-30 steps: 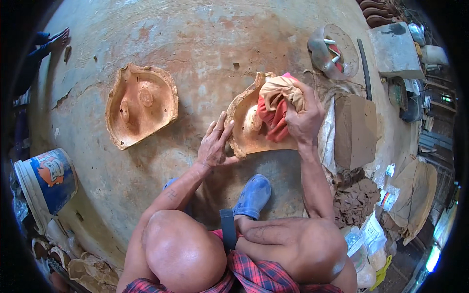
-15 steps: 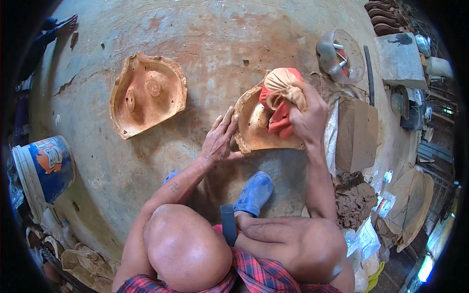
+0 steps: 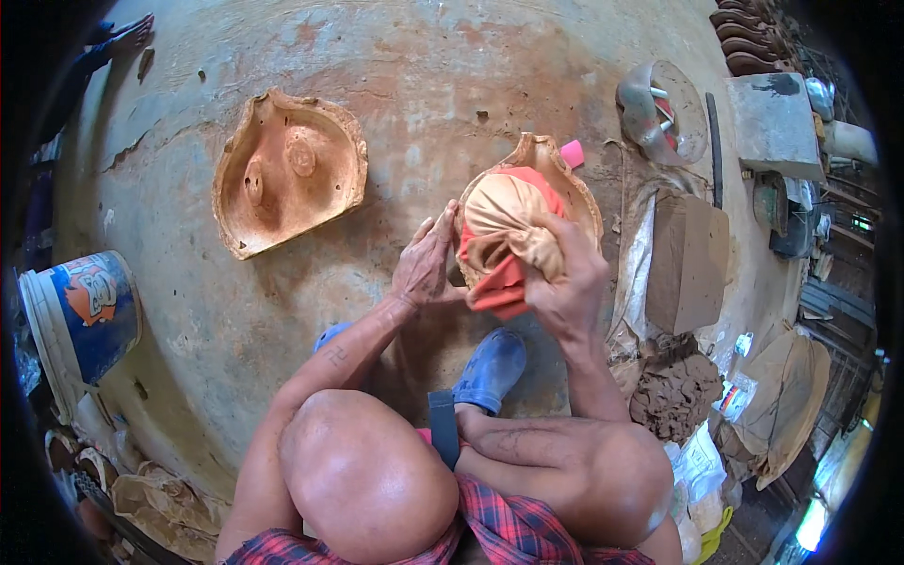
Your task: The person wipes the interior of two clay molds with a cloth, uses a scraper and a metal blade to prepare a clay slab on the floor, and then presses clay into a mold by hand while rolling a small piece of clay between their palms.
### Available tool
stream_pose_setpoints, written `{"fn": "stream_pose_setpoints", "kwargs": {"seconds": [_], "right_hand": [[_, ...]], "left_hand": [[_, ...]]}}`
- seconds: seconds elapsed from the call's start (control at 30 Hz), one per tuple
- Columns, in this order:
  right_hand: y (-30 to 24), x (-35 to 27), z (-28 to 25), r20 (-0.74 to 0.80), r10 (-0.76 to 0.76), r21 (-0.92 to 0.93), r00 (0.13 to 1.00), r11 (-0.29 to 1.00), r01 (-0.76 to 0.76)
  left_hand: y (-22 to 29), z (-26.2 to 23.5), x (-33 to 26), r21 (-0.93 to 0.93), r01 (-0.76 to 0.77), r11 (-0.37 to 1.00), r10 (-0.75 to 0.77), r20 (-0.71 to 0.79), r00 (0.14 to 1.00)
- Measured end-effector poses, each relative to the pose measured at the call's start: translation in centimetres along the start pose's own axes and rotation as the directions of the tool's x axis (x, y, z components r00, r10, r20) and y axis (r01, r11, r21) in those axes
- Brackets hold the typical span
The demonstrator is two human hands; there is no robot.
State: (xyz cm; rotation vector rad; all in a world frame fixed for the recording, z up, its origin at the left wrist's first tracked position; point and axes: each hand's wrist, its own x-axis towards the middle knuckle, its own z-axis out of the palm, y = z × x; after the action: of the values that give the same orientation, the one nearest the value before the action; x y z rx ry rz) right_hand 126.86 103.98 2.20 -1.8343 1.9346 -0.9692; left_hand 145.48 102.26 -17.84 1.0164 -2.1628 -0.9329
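Note:
A knotted cloth bundle, cream and red, is gripped at its twisted neck by my right hand. Its rounded end lies inside a hollow brown mold with a rough rim, covering most of the hollow. Against that mold's left side rests my left hand, fingers stretched out along the rim and thumb near its lower edge. A second hollow mold, with two raised oval shapes inside, lies apart to the left.
A pink piece lies behind the near mold. On the right are a curved metal piece, a clay block and a lump of clay. A blue and white bucket stands left. Another person's hand shows far left.
The cloth bundle has moved left and toward me with my right hand, from the mold's right side onto its middle. The pink piece now shows. My left hand stays at the rim.

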Motion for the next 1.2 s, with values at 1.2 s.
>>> {"fn": "stream_pose_setpoints", "kwargs": {"seconds": [1.2], "right_hand": [[6.2, -6.0, -3.1, -0.332, 0.329, -0.060, 0.884, 0.928, -0.368]], "left_hand": [[-0.4, -1.4, -1.1, 0.081, -0.008, 0.997, 0.006, 0.025, 1.000]]}}
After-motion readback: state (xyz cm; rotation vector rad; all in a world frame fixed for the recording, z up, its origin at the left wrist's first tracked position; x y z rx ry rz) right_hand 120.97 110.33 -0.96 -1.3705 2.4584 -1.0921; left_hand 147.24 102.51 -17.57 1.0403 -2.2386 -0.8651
